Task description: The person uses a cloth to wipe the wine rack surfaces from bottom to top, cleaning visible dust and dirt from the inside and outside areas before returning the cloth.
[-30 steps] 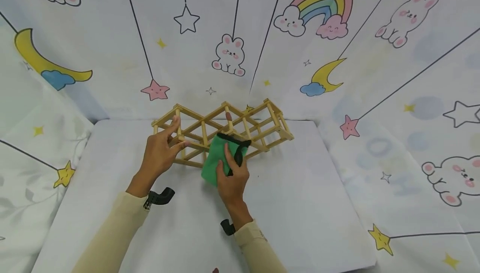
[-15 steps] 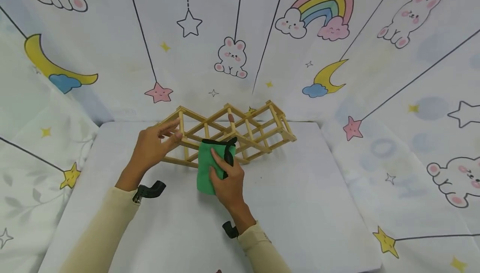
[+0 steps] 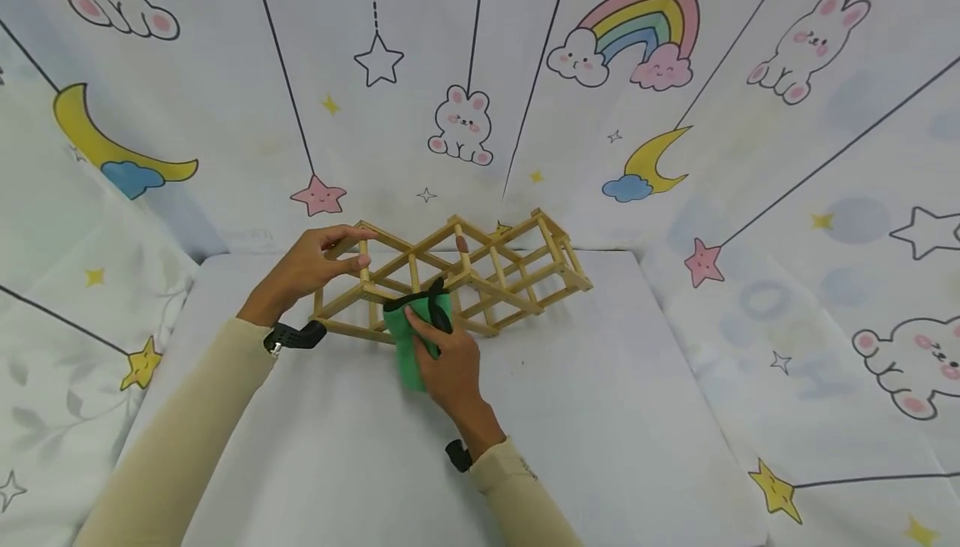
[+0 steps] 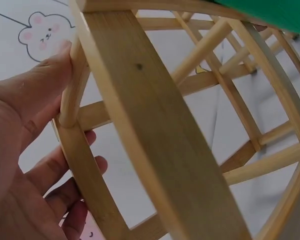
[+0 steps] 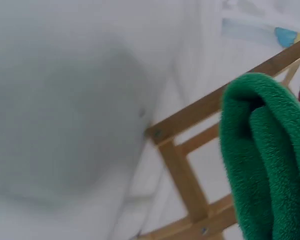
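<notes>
"What has the left hand got?"

"The wooden rack. It's grasping the left end, thumb against a round post, fingers bent behind a flat bar. The rest of the frame stretches off to the right of that hand, and part of it lies ahead of the right hand."

"And that right hand, is it loose?"

"No, it's grasping a folded green cloth with black edging. The cloth sticks out ahead and to the left of the knuckles, in front of the rack's near side."

"Pressed on the wood?"

"It hides part of a near bar, but I can't tell how firmly it sits there."

"What's below?"

"A white desk, spread out under both hands, with the rack near its far edge. Beyond the hands there's a white sheet printed with rabbits, stars and a rainbow."
</notes>
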Action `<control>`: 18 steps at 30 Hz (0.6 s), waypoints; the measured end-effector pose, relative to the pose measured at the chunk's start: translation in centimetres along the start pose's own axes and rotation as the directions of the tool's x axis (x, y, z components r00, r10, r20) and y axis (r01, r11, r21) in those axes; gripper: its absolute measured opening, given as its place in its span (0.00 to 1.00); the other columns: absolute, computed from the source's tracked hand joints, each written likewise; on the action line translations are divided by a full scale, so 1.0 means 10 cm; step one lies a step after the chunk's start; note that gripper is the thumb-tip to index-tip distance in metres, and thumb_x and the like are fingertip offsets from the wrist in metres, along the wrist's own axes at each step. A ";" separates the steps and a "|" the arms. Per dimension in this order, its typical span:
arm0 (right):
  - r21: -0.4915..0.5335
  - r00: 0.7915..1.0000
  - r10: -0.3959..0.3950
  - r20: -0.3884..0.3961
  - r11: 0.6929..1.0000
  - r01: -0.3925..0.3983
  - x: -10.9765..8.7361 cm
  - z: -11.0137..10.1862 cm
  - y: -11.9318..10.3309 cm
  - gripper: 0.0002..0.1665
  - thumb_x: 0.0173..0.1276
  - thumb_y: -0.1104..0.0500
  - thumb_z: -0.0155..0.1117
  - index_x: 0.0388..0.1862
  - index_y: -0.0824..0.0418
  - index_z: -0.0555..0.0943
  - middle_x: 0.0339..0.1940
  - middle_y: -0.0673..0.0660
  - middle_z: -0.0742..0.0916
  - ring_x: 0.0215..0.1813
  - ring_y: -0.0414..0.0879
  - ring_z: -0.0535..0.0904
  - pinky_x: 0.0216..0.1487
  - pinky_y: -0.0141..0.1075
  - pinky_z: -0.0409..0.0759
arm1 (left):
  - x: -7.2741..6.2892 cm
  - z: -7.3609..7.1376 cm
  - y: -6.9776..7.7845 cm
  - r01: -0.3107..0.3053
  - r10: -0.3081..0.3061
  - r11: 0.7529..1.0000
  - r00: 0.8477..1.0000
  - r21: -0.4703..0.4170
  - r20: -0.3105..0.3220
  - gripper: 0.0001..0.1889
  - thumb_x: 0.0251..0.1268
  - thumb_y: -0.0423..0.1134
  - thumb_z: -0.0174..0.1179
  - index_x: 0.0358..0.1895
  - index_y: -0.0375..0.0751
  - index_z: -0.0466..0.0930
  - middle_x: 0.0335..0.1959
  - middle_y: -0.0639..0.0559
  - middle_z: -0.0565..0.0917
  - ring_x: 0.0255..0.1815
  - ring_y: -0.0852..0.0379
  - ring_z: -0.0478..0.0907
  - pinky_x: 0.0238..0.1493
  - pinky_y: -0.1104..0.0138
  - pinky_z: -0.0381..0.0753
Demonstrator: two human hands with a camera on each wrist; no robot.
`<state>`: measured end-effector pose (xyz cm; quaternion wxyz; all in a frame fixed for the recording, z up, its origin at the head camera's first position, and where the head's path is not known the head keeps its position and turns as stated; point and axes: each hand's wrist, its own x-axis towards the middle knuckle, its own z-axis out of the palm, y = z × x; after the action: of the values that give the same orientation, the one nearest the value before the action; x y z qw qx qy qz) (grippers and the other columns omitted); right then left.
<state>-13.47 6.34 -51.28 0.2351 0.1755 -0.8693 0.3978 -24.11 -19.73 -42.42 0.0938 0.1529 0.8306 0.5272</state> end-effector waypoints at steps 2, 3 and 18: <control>-0.026 1.000 -0.010 -0.029 1.000 0.009 -0.06 -0.03 0.05 0.29 0.67 0.63 0.78 0.65 0.42 0.87 0.48 0.61 0.88 0.40 0.48 0.85 0.36 0.35 0.83 | 0.01 -0.01 -0.01 -0.002 0.002 1.000 1.000 0.010 0.023 0.27 0.75 0.47 0.69 0.74 0.50 0.78 0.83 0.48 0.68 0.85 0.38 0.61 0.79 0.30 0.57; -0.012 0.999 -0.032 -0.039 0.999 0.031 -0.06 -0.04 0.04 0.29 0.66 0.63 0.79 0.65 0.44 0.88 0.47 0.61 0.88 0.40 0.48 0.85 0.36 0.35 0.82 | 0.02 -0.02 0.00 -0.006 0.005 1.000 1.000 0.021 0.030 0.27 0.76 0.48 0.68 0.74 0.51 0.77 0.82 0.48 0.69 0.84 0.39 0.62 0.79 0.30 0.58; -0.113 0.999 -0.046 -0.029 0.993 0.042 -0.07 0.05 0.09 0.28 0.66 0.68 0.74 0.62 0.44 0.89 0.49 0.62 0.88 0.29 0.42 0.75 0.27 0.30 0.75 | 0.06 -0.08 0.07 -0.024 0.018 0.996 0.997 0.083 0.070 0.28 0.74 0.47 0.70 0.73 0.46 0.77 0.79 0.42 0.71 0.77 0.38 0.69 0.76 0.36 0.64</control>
<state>-13.42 6.55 -52.51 0.2669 0.1750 -0.8823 0.3458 -24.77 -19.93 -41.47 0.1106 0.1834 0.8466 0.4873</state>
